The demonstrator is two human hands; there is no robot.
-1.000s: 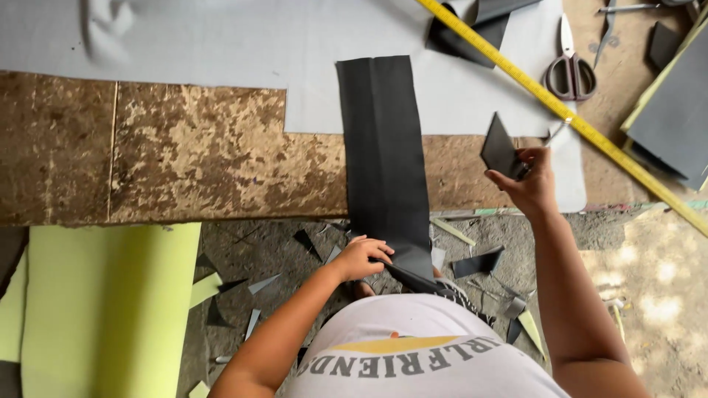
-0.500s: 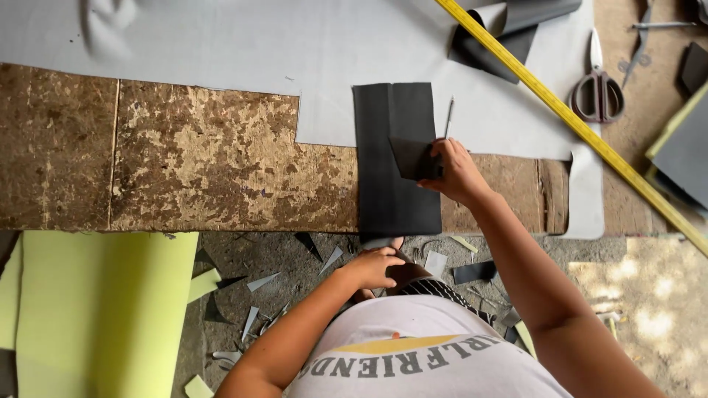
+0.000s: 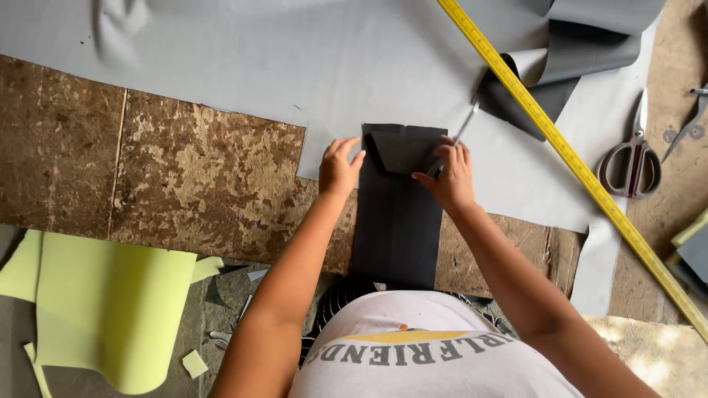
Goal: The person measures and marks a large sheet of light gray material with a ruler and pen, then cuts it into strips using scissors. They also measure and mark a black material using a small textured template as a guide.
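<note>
Bare grey sheet (image 3: 221, 59) toward tabletop's far-left edge: free passage. Right side blocked by diagonal yellow measuring tape (image 3: 568, 155), dark-handled scissors (image 3: 630, 158), curled grey roll (image 3: 582, 37).

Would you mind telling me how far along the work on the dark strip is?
Done: the dark strip lies flat across the grey sheet and board. In hand: the left hand steadies its top edge; the right hand presses a small dark template there, holding a slim tool. Left: no outline or cut shows yet; scissors lie untouched.

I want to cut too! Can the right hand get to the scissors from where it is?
Probably yes. The scissors lie in the open on the grey sheet, just past the yellow measuring tape. The right hand holds a thin tool though, so it isn't free.
</note>
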